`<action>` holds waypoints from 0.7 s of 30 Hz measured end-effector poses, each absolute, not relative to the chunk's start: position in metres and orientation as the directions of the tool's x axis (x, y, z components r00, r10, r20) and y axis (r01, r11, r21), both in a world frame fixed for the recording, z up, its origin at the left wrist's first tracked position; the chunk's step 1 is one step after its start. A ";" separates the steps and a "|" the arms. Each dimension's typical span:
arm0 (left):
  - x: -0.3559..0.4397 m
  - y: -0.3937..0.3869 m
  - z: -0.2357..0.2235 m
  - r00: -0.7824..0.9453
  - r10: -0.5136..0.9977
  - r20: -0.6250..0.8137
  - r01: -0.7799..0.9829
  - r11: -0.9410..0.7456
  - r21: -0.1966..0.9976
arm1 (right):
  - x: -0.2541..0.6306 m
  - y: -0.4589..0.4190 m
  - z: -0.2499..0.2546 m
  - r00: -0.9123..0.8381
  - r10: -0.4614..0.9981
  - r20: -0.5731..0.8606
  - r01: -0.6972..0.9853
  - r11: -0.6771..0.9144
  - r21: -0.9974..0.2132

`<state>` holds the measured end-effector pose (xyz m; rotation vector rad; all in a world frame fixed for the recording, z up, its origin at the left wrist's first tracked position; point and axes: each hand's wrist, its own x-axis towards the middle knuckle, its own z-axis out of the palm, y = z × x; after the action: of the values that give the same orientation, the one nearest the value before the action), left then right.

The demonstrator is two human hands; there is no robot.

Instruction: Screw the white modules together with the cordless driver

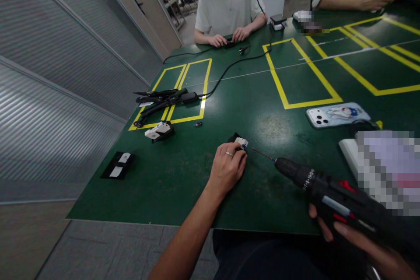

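Note:
My left hand (pixel 229 164), with a ring on one finger, is closed on a small white-and-black part (pixel 242 142) that rests on the green table. Its lower portion is hidden under the fingers. In my right hand (pixel 341 232) is a black cordless drill (pixel 328 197) with red accents. The drill's long thin bit (pixel 262 154) points left at the part, its tip a short gap away from it. A similar white-and-black part (pixel 159 131) lies further left on the table.
Black tools with a cord (pixel 170 100) lie inside yellow tape at the left. A black piece with white patches (pixel 118 165) sits near the left edge. A phone (pixel 337 115) and a blurred white object (pixel 349 153) are at right. Two people sit across the table (pixel 183 192).

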<state>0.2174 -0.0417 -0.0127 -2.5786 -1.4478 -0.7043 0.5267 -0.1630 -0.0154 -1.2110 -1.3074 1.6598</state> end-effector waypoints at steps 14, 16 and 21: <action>0.224 -0.043 -0.013 0.412 0.802 0.433 0.857 -0.502 0.115 | 0.532 -0.157 -0.015 -0.507 0.836 -0.209 0.078 -0.197 -0.977; 0.224 -0.043 -0.014 0.409 0.803 0.433 0.858 -0.500 0.117 | 0.531 -0.157 -0.015 -0.484 0.848 -0.216 0.057 -0.216 -0.975; 0.222 -0.042 -0.017 0.397 0.797 0.456 0.845 -0.511 0.158 | 0.521 -0.158 -0.008 -0.381 0.898 -0.221 -0.001 -0.239 -0.971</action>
<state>0.2220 -0.0420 -0.0174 -2.5416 -1.4990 -0.7442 0.5205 -0.1584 -0.0079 -1.1370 -1.3307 1.7000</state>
